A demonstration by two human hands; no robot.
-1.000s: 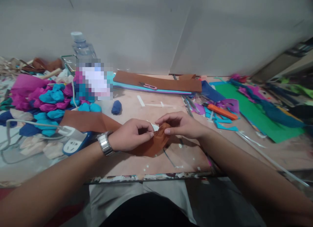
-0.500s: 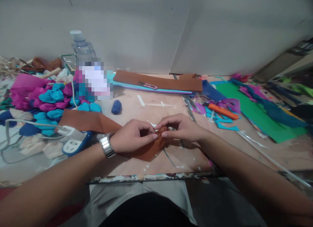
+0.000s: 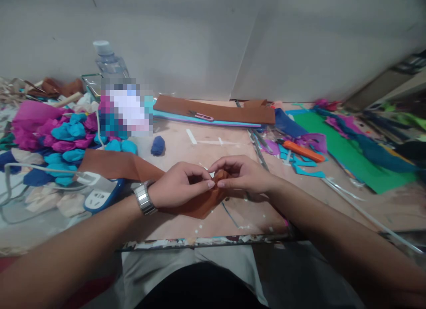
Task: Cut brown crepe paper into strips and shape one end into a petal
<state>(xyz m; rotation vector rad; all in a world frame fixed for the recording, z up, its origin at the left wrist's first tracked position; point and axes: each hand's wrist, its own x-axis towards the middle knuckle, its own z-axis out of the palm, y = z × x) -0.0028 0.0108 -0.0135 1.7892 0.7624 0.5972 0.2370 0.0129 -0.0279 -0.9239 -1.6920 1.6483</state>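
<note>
A long strip of brown crepe paper (image 3: 111,163) runs under my left wrist and forward to my fingers, where its right end is bunched into folds. My left hand (image 3: 183,185), with a metal watch on the wrist, pinches the gathered part between thumb and forefinger. Facing it, my right hand (image 3: 244,176) grips the same bunched end with thumb and fingers. The tips of both hands nearly meet. The strip's lower edge hangs slack below them. A small rolled dark blue piece (image 3: 158,146) lies on the table beyond my left hand.
Pink, blue and cream paper bundles (image 3: 68,131) crowd the left, beside a power strip (image 3: 100,198) and a bottle (image 3: 111,63). Small snips (image 3: 203,116) rest on folded brown sheets (image 3: 216,107). An orange utility knife (image 3: 302,150), scraps and a green sheet (image 3: 362,162) lie right.
My fingers have shifted slightly on the bunched end, and more of the folded brown paper shows between my right thumb and forefinger. The things on the table stay where they were.
</note>
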